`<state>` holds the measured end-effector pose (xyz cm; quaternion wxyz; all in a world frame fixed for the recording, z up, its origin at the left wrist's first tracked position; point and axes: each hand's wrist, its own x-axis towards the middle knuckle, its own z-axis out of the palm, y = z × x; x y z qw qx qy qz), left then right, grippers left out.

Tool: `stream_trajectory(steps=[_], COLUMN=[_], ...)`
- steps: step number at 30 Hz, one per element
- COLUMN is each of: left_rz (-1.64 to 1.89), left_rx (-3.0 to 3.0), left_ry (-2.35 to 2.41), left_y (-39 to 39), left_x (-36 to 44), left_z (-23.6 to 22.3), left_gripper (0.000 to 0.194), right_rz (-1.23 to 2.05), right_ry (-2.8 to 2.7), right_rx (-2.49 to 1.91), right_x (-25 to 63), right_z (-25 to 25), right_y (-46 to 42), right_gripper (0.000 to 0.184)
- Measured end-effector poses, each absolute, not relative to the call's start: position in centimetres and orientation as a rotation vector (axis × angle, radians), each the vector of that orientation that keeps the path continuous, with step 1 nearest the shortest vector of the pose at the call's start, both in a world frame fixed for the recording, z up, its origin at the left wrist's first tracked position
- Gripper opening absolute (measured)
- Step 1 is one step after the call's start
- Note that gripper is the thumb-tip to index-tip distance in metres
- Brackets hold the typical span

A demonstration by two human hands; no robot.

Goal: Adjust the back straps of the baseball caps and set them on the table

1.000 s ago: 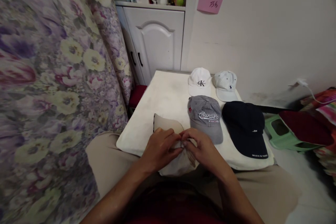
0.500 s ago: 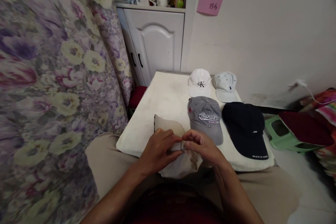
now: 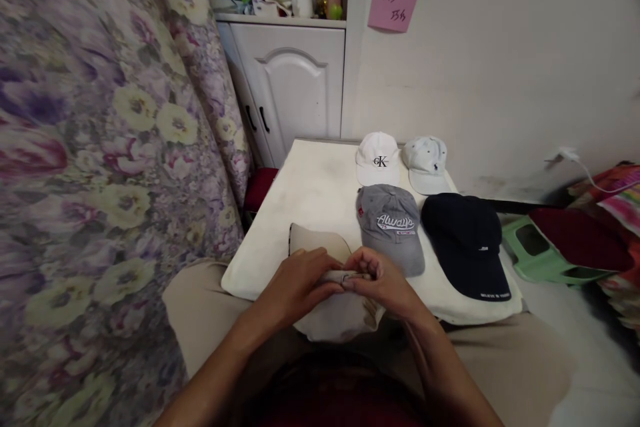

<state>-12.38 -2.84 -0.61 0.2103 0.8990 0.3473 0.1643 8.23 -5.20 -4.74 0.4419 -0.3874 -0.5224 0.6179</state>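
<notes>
A beige baseball cap [image 3: 335, 320] lies at the near edge of the cloth-covered table, its brim pointing away from me. My left hand [image 3: 303, 283] pinches the cap's back strap [image 3: 333, 276] from the left. From the right, my right hand [image 3: 377, 280] grips the same strap beside its small buckle, fingers closed. Both hands meet over the cap and hide part of it. Just beyond my right hand sits a grey cap [image 3: 393, 227] with "Always" lettering.
A white cap [image 3: 379, 159] and a pale blue cap [image 3: 427, 165] stand at the table's back. A navy cap [image 3: 465, 247] lies at the right. Beyond the table [image 3: 315, 180] are a green stool [image 3: 525, 257], a floral curtain [image 3: 125, 180] and a white cabinet [image 3: 300, 80].
My right fingers have shifted along the strap, which now shows as a flatter band between both hands. The view has moved slightly; the other caps stay in place.
</notes>
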Motion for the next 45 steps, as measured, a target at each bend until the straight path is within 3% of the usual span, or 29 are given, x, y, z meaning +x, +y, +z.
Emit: stream_trajectory(steps=[10,16,22,36,45], left_rz=[0.505,0.402,0.361,0.289,0.346], left_rx=[2.179,2.06,1.777,1.578,1.277], left_ry=[0.899,0.793,0.738,0.7,0.659], left_y=[-2.0,-1.7,-1.3,-0.4,-0.1], left_x=[-13.3,-13.3,-13.8,-15.1,-15.8], left_z=[1.0,2.2,3.3,3.7,3.6], left_gripper=[0.037,0.027,0.035,0.036,0.037], right_rz=[1.676,1.66,1.712,1.64,1.791], right_ry=[-1.186,-1.248,-1.386,-1.339,-1.353], right_rx=[-0.79,-0.754,-0.84,-0.867,-0.734], right_x=[8.1,7.8,9.3,8.8,9.6], right_z=[-4.3,-2.5,-1.1,0.3,0.1], right_y=[-4.8,-4.0,-3.4,-2.9,-2.4], right_gripper=[0.029,0.034,0.02,0.022,0.025])
